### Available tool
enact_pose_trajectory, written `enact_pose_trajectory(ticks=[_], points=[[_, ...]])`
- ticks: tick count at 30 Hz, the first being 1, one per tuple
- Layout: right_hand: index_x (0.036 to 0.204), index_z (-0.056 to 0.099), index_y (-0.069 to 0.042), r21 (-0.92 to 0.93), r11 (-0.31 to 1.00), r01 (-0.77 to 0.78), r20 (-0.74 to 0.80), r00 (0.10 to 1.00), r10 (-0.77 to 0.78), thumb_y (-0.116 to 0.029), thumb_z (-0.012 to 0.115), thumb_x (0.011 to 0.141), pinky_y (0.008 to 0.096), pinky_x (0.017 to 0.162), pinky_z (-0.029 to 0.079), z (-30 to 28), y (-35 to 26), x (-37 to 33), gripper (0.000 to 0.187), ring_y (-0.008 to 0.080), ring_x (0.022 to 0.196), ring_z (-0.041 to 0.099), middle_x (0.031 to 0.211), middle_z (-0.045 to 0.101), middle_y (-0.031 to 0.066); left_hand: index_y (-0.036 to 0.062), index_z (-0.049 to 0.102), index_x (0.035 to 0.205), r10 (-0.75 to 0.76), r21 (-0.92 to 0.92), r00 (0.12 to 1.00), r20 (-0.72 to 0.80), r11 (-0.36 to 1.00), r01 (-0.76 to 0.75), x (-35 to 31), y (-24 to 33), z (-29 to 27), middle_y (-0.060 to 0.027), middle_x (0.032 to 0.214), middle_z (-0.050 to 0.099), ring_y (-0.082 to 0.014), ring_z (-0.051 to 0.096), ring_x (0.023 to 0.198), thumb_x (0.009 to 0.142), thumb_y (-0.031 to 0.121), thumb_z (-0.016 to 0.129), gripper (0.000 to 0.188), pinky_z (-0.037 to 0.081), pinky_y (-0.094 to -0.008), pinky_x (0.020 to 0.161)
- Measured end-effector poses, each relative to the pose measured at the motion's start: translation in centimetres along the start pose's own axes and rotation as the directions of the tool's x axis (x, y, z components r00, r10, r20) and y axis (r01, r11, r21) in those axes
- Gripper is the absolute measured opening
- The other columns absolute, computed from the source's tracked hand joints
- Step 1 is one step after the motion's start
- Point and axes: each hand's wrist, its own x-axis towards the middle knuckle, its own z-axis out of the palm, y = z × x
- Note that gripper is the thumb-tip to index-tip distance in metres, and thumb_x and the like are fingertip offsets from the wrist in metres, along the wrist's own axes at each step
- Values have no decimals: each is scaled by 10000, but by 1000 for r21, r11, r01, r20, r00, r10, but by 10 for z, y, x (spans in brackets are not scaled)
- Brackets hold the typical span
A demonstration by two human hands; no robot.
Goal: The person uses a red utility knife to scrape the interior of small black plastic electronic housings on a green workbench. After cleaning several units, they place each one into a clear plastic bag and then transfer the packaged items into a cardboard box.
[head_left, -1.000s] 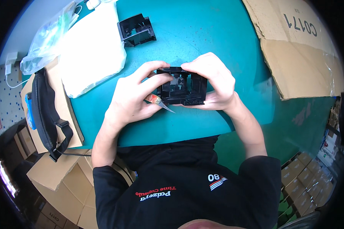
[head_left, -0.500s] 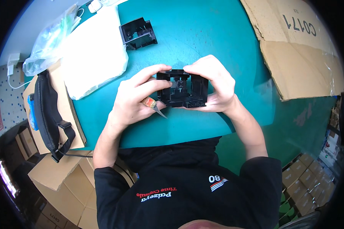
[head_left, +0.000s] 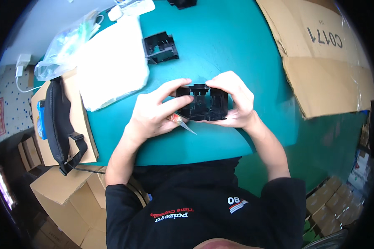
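Between both hands, just above the green table, is a black plastic housing (head_left: 202,108) with an open, hollow inside. My left hand (head_left: 153,108) grips its left end, the index and middle fingers over the top. Tucked in that same hand is a small tool with a thin pointed metal tip and a patterned orange-red handle (head_left: 175,118); the tip points down and right. My right hand (head_left: 236,97) is closed round the housing's right end, thumb beneath and index finger on the far edge. A similar black housing (head_left: 161,48) lies farther off on the table.
White plastic bag (head_left: 112,66) at the left of the green table (head_left: 187,145); a black belt bag (head_left: 58,120) on cardboard beside it. A large cardboard flap (head_left: 320,74) covers the right side. An open carton (head_left: 75,203) stands below left; another black part (head_left: 182,3) is at the far edge.
The view has shifted, so the table things appear lower and farther right. The housing has tilted slightly in my hands, its inside showing less. Both hands keep their hold.
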Motion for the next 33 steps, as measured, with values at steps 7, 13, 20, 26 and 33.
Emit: enact_pose_trajectory(ticks=[7, 13, 20, 26, 33], points=[[1286, 605, -4, -39, 964, -265, 103, 958, 267, -155, 928, 696, 389, 920, 528, 4, 20, -5, 689, 321, 1117, 632, 1227, 642, 174, 87, 734, 877, -83, 143, 984, -156, 984, 106, 3, -5, -14, -132, 1294, 658, -292, 713, 963, 723, 208, 884, 247, 581, -386, 749], [1079, 698, -9, -129, 915, -383, -67, 923, 378, -37, 762, 832, 346, 816, 539, 5, 28, 4, 257, 262, 961, 667, 1070, 685, 128, 59, 759, 877, -102, 347, 961, -258, 918, 191, 2, -21, -10, -108, 1290, 663, -230, 672, 842, 724, 158, 863, 210, 580, -378, 710], [1039, 734, -35, -447, 875, -184, -75, 983, 168, -102, 740, 860, 415, 957, 518, 26, 94, 64, 191, 323, 1130, 626, 1162, 670, 158, 75, 755, 1044, -159, 480, 913, -376, 809, 339, 3, -41, 2, -122, 1284, 643, -225, 645, 794, 776, 177, 828, 296, 566, -378, 689], [1105, 749, -62, -756, 653, -43, 82, 984, 160, -173, 705, 870, 505, 1155, 397, 41, 177, 110, 264, 414, 1415, 420, 1527, 452, 222, 89, 708, 1163, -192, 421, 895, -403, 829, 367, 14, -38, 16, -130, 1234, 613, -257, 654, 875, 801, 166, 805, 383, 566, -411, 719], [1338, 550, 50, -790, 611, -53, 94, 974, 207, -64, 659, 799, 492, 1071, 471, 28, 196, 124, 562, 406, 1276, 554, 1404, 554, 234, 53, 681, 1108, -92, 437, 927, -363, 862, 257, 15, -47, 24, -77, 1199, 654, -235, 673, 948, 767, 78, 751, 349, 589, -357, 687]])
